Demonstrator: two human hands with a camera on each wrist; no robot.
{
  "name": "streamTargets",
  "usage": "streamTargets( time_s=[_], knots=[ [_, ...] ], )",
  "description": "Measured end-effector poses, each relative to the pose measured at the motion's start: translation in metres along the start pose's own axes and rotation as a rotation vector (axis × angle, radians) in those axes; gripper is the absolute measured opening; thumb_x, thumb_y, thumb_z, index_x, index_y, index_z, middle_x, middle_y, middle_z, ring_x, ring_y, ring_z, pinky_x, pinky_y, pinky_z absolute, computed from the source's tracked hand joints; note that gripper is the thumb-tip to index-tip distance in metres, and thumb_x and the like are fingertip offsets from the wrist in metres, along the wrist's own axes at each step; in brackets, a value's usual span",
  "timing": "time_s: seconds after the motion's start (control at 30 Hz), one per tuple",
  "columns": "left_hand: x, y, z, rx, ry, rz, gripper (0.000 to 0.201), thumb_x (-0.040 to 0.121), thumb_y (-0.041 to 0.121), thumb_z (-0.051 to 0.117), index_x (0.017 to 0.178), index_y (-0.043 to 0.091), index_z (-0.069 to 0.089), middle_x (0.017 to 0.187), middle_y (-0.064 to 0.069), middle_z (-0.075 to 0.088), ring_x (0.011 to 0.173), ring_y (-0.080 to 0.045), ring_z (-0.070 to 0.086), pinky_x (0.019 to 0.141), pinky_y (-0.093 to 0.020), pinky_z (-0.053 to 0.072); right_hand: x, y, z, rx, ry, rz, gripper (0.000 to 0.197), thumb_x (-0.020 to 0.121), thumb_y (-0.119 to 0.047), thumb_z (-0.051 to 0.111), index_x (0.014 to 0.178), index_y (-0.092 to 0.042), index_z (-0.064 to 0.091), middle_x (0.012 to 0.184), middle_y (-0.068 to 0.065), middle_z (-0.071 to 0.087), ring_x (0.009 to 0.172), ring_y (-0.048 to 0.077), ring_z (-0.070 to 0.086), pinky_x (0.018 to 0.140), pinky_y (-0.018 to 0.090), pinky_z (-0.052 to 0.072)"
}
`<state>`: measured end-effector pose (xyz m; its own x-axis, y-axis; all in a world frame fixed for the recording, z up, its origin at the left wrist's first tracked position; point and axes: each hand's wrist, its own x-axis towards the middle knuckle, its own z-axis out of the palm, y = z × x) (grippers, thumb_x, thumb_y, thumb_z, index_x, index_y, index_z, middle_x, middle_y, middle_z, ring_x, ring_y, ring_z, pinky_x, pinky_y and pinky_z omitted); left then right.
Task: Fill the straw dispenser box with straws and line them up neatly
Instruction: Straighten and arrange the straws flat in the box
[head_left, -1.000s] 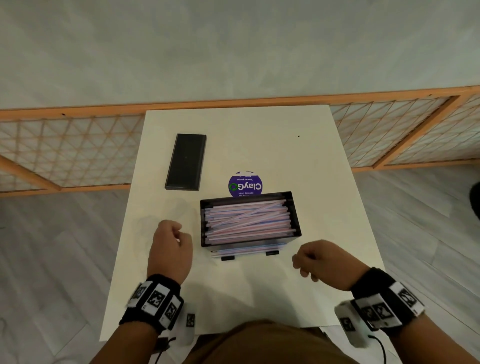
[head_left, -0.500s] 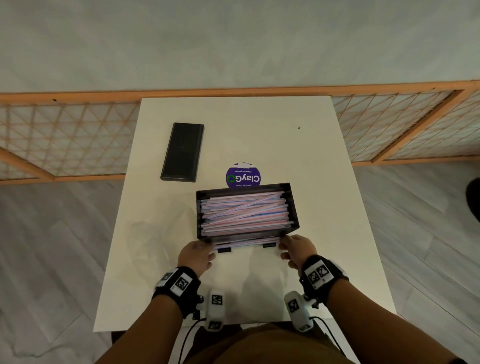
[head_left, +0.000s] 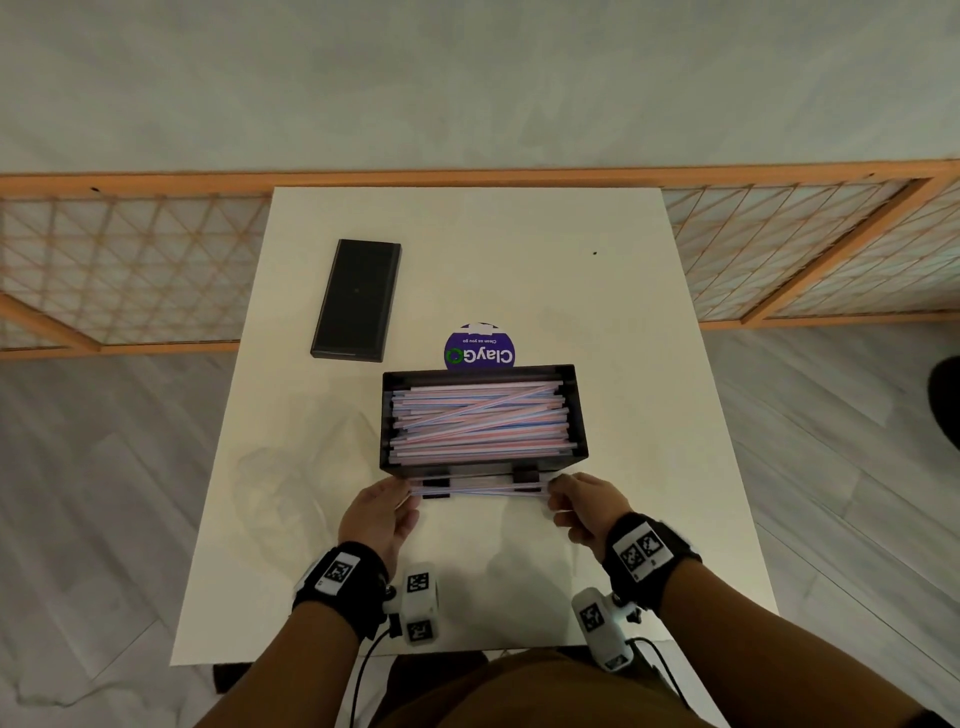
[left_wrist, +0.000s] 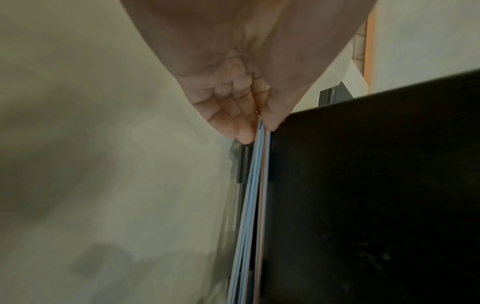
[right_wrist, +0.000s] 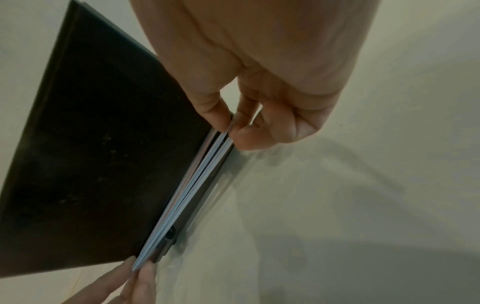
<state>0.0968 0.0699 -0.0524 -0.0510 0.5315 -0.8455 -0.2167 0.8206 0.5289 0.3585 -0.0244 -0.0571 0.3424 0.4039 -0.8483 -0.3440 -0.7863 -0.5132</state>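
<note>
Straw dispenser box (head_left: 574, 415) is sitting mid-table (head_left: 519, 249), packed with straws, several crossing. Left hand (head_left: 375, 515) and right hand (head_left: 587, 504) are each pinching an end of the straw bundle (head_left: 480, 487) at the near slot.

White table (head_left: 519, 249): square top, centre of the frame, running from mid-height to the lower edge; a small dark speck (head_left: 595, 253) on its upper right part.
Black flat case (head_left: 357, 300): oblong, lying flat on the table's upper left part, slightly slanted, well apart from the sticker.
Round purple sticker (head_left: 479, 348): centre of the table, white lettering "ClayGo" seen upside down, its lower edge hidden.
Wooden lattice screen (head_left: 130, 260): orange frame with diagonal slats, spanning the frame's width behind the table, at left and right.
Grey plank floor (head_left: 104, 493): both lower sides.
Pale wall (head_left: 467, 78): upper part of the frame.
</note>
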Motion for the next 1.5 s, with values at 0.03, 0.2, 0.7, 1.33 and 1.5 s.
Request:
streamTargets(
  time_s=[0.03,0.2,0.7,1.33,1.5],
  knots=[
    [-0.001,0.000,0.002,-0.021,0.018,-0.007,0.009,0.099,0.007,0.064,0.108,0.010,0.064,0.107,-0.013,0.071,0.093,-0.018,0.068,0.076,-0.028,0.053,0.000,-0.001,0.000,-0.004,0.005,-0.006,0.011,0.090,-0.023,0.066,0.091,-0.012,0.066,0.077,0.006,0.065,0.056,0.019,0.054,0.047,0.024,0.032],
    [-0.002,-0.003,0.008,-0.002,-0.020,0.001,0.017,0.102,0.008,0.059,0.119,0.009,0.061,0.105,-0.007,0.069,0.090,-0.011,0.065,0.062,-0.018,0.050,0.002,-0.006,0.002,0.017,0.044,-0.057,0.020,0.092,-0.028,0.064,0.105,-0.012,0.065,0.085,0.006,0.067,0.059,0.019,0.057,0.047,0.025,0.035],
    [-0.011,0.005,0.023,-0.072,0.041,0.025,0.010,0.098,0.002,0.058,0.096,0.008,0.065,0.080,-0.010,0.061,0.069,-0.016,0.057,0.071,-0.029,0.053,0.000,-0.015,0.001,-0.230,0.015,-0.142,0.022,0.093,-0.028,0.063,0.101,-0.008,0.069,0.085,0.006,0.067,0.063,0.018,0.059,0.052,0.026,0.041],
    [-0.037,-0.025,0.048,-0.109,-0.026,-0.158,0.011,0.097,0.010,0.066,0.089,0.004,0.063,0.076,-0.010,0.060,0.069,-0.018,0.058,0.069,-0.031,0.055,-0.042,-0.017,0.033,-1.646,-0.051,-0.804,0.033,0.102,-0.038,0.041,0.125,-0.016,0.050,0.120,0.008,0.066,0.107,0.032,0.064,0.094,0.042,0.044],
    [-0.039,-0.035,0.056,-0.237,-0.014,-0.180,0.031,0.095,0.038,0.070,0.086,0.009,0.060,0.069,-0.006,0.059,0.062,-0.019,0.058,0.067,-0.033,0.053,-0.053,-0.023,0.016,-1.566,-0.036,-0.796,0.032,0.106,-0.033,0.032,0.125,-0.015,0.049,0.106,0.006,0.070,0.094,0.033,0.067,0.075,0.038,0.042]
  ],
)
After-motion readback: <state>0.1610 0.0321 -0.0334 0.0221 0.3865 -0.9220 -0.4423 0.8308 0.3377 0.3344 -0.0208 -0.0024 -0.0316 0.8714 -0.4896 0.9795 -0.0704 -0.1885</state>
